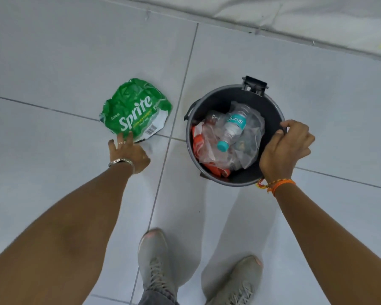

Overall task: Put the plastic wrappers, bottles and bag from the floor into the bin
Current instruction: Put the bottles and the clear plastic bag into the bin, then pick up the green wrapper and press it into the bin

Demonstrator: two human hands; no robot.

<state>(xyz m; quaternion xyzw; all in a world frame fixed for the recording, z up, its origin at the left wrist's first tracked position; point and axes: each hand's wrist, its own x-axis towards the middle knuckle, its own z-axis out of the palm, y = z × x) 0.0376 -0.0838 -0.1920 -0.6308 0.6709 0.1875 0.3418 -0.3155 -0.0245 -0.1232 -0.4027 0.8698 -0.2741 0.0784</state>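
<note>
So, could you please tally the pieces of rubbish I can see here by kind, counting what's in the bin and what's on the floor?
Green Sprite wrapper, on the floor: 1
Clear bottle with teal cap, in the bin: 1
Orange-and-white wrapper, in the bin: 1
Clear plastic wrapping or bag, in the bin: at least 1, pieces too crumpled to separate
Total: at least 4

Pale tiled floor (53,62), two grey lace-up shoes (156,265), white wall base (295,16)

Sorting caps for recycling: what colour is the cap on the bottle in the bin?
Teal, seen in the head view: the cap on the bottle.
</note>
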